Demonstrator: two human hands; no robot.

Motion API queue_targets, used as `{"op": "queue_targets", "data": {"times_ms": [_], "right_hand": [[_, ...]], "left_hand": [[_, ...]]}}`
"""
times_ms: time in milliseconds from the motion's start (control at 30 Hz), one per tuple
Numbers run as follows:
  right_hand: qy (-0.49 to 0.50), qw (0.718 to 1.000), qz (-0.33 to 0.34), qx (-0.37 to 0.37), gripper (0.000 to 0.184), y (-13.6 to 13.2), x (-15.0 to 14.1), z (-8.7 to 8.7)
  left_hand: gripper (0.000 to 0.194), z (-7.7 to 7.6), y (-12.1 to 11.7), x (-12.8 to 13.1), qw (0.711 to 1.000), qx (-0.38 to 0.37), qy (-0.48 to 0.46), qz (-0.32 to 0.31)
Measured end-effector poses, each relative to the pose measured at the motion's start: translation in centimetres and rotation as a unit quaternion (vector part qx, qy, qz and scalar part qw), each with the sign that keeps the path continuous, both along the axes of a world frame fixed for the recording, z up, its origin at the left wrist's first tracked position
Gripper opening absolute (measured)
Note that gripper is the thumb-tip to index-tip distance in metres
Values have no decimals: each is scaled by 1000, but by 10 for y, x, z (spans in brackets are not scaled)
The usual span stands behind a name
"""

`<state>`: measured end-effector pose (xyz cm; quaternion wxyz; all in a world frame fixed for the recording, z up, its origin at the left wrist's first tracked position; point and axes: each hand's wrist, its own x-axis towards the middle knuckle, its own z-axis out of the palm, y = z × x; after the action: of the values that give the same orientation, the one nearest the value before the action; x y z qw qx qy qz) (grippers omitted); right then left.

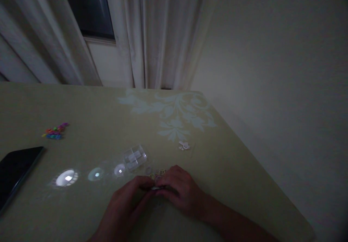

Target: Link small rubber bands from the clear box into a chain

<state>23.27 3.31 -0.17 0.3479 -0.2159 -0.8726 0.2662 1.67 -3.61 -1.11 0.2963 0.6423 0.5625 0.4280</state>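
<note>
My left hand (129, 200) and my right hand (182, 187) meet low in the middle of the view, just above the tabletop. The fingers of both are pinched together around a small pale piece (157, 188), mostly hidden by the fingertips and too dim to name. Right behind the fingertips lie several small, thin rings (161, 171), yellowish and pinkish. A clear plastic compartment box (136, 157) rests a little farther back, to the left of my right hand, with something whitish inside.
Small white pieces (184, 146) lie beyond my right hand. A pile of colourful small pieces (56, 131) sits far left, with a dark flat device (19, 169) nearer the left edge. Bright reflections mark the tabletop (89, 205). Curtains (163, 35) and a wall (272, 71) border the table.
</note>
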Motion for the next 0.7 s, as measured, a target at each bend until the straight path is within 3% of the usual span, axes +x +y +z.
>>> {"op": "queue_targets", "data": {"times_ms": [167,467,700], "right_hand": [[16,999,-29,6,19,1,1,-4],[42,996,-61,-55,17,1,2,1],[51,998,-24,-14,15,5,3,-1]], "left_hand": [[26,7,8,-7,998,36,-10,-55],[21,13,9,-5,996,-43,-75,-21],[14,20,13,-6,999,10,-42,-21]]}}
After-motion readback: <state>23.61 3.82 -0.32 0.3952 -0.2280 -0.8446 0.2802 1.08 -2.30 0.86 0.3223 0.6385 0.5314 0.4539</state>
